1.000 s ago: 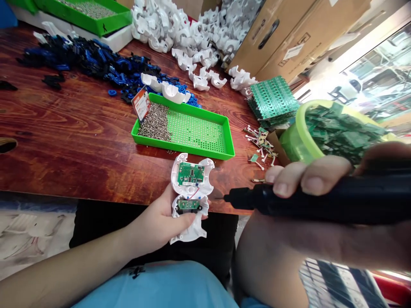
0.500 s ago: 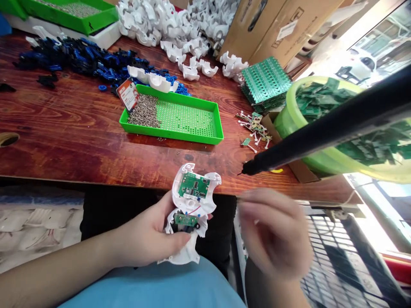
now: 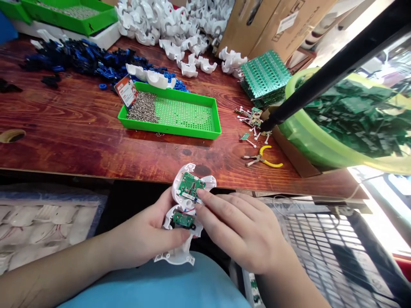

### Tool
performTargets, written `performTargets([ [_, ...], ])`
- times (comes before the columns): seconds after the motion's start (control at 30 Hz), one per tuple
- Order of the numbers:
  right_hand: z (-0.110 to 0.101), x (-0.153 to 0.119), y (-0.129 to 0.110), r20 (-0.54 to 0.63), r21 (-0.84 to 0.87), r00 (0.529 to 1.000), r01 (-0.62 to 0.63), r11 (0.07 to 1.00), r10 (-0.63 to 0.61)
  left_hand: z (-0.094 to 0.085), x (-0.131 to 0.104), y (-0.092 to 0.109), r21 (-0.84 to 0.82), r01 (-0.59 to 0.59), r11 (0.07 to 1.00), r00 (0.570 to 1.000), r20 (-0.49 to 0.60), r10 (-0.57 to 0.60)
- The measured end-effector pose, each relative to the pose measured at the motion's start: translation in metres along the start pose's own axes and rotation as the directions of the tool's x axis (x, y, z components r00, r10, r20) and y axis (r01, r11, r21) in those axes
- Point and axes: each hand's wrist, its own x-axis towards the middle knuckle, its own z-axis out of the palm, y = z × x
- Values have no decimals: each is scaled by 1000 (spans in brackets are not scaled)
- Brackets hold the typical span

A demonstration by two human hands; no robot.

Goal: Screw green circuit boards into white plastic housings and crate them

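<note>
My left hand (image 3: 150, 233) is closed around a white plastic housing (image 3: 176, 256), held above my lap at the table's front edge. Inside its rounded upper part lies a green circuit board (image 3: 190, 186). A smaller green board (image 3: 183, 219) sits lower down, with thin red and blue wires between the two. My right hand (image 3: 237, 222) has come against the housing's right side, index and middle fingertips at the upper board's lower right edge. Its thumb is hidden. A long black rod-shaped tool (image 3: 330, 68) slants above the table at the right.
Yellow-handled pliers (image 3: 263, 158) lie near small wired boards (image 3: 253, 117). A green tray (image 3: 173, 128) holds screws. Behind are blue-black parts (image 3: 86, 57), white shells (image 3: 173, 25), and stacked green panels (image 3: 266, 77). A yellow-green tub (image 3: 324, 145) of boards stands right.
My right hand has moved left from beside the housing onto its right side. The black tool has swung up and away, uncovering the pliers. My left hand keeps hold of the housing.
</note>
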Motion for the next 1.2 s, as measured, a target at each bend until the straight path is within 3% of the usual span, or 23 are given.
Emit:
performTargets([
  [0.13, 6, -3, -1, -27, -11, 1000, -14, 1000, 14, 4, -1, 0, 165, -123, 979, 989, -59, 135],
  [0.37, 15, -8, -5, -254, 16, 964, -73, 997, 75, 7, 0, -10, 310, -308, 899, 935, -74, 346],
  [0.47, 17, -10, -5, -240, 60, 969, -51, 997, 64, 6, 2, -13, 328, -366, 871, 913, -54, 404],
  [0.67, 20, -11, -5, -213, 110, 975, -44, 993, 67, -1, 4, -11, 431, -385, 816, 914, 54, 403],
  [0.87, 26, -18, -10, -266, 124, 954, -111, 986, 140, -4, 12, -8, 546, -475, 690, 874, 197, 445],
  [1.2, 31, -23, -12, -294, 233, 926, -170, 957, 236, -9, 16, -13, 563, -541, 625, 834, 266, 483],
])
